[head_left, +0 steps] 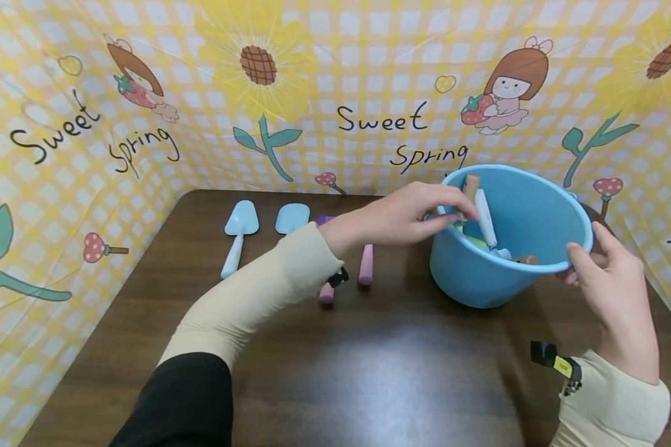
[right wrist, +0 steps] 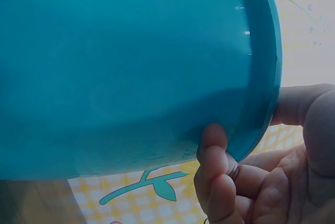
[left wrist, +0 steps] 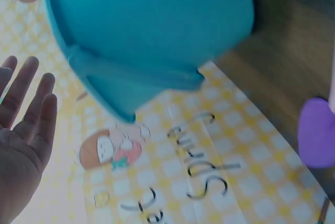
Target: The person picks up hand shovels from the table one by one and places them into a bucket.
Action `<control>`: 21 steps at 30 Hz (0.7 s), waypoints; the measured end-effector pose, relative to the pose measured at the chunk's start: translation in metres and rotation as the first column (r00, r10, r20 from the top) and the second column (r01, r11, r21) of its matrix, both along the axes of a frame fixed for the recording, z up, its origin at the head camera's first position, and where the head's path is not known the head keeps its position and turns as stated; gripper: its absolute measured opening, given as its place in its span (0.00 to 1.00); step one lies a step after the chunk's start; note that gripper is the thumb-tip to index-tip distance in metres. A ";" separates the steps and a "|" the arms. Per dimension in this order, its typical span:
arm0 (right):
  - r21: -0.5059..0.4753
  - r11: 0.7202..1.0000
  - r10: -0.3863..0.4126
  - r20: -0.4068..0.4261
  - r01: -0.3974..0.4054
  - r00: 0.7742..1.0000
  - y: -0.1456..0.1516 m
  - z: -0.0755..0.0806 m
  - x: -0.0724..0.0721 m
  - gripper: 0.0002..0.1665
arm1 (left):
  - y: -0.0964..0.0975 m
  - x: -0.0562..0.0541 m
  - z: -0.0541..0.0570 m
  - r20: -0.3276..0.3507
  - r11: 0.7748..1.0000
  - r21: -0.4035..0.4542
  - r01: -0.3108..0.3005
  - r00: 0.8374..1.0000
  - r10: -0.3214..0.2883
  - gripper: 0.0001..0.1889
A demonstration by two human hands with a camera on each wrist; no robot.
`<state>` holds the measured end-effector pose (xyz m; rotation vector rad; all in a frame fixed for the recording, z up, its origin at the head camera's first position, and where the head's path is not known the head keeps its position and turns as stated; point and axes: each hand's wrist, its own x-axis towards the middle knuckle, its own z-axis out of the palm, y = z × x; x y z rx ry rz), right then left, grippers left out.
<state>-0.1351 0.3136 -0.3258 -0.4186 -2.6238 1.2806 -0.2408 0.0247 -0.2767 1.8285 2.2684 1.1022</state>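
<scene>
A light blue bucket (head_left: 481, 282) stands at the right of the table, its mouth toward me. My right hand (head_left: 615, 292) grips its right rim, thumb over the edge and fingers on the outer wall (right wrist: 157, 77). My left hand (head_left: 405, 214) reaches over the left rim, fingers extended and loosely bent, and nothing shows in its grasp. Near those fingertips, inside the bucket, are a wooden handle (head_left: 472, 184), a white handle (head_left: 484, 217) and a green piece (head_left: 475, 241). The left wrist view shows this hand (left wrist: 23, 130) beside the bucket.
Left of the bucket lie a pale blue pointed shovel (head_left: 241, 218), a pale blue squarer shovel (head_left: 292, 217) and two pink handles, one (head_left: 366, 267) right of my left forearm. A purple tool head (left wrist: 316, 132) shows in the left wrist view. Yellow checked cloth (head_left: 358, 68) surrounds the table.
</scene>
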 end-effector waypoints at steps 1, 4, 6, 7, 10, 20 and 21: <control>0.000 1.000 -0.001 -0.003 0.001 1.000 0.000 0.000 0.000 0.43 | -0.005 0.000 0.001 -0.001 1.000 0.011 -0.009 1.000 0.009 0.12; -0.001 1.000 0.002 -0.009 -0.002 1.000 0.001 0.000 0.001 0.43 | -0.022 0.003 0.000 0.008 0.999 0.030 -0.022 1.000 0.022 0.11; -0.009 1.000 0.015 -0.007 -0.015 1.000 0.001 0.000 0.001 0.43 | -0.033 0.005 -0.003 0.022 0.999 0.024 -0.032 0.999 0.032 0.11; -0.010 1.000 0.017 -0.007 -0.017 1.000 0.001 0.000 0.001 0.43 | -0.039 0.006 -0.006 0.024 0.999 0.013 -0.035 0.999 0.035 0.11; -0.011 1.000 0.012 -0.002 -0.012 1.000 0.000 0.001 0.001 0.43 | -0.052 0.009 -0.013 0.019 0.997 -0.054 -0.057 0.998 0.058 0.11; -0.055 0.998 0.040 -0.018 -0.040 0.999 0.004 0.000 0.002 0.43 | -0.059 -0.003 -0.039 0.114 0.854 -0.520 -0.015 0.990 0.087 0.20; -0.059 0.997 0.042 -0.019 -0.043 0.999 0.004 0.000 0.002 0.44 | -0.059 -0.006 -0.041 0.123 0.833 -0.554 -0.016 0.987 0.101 0.23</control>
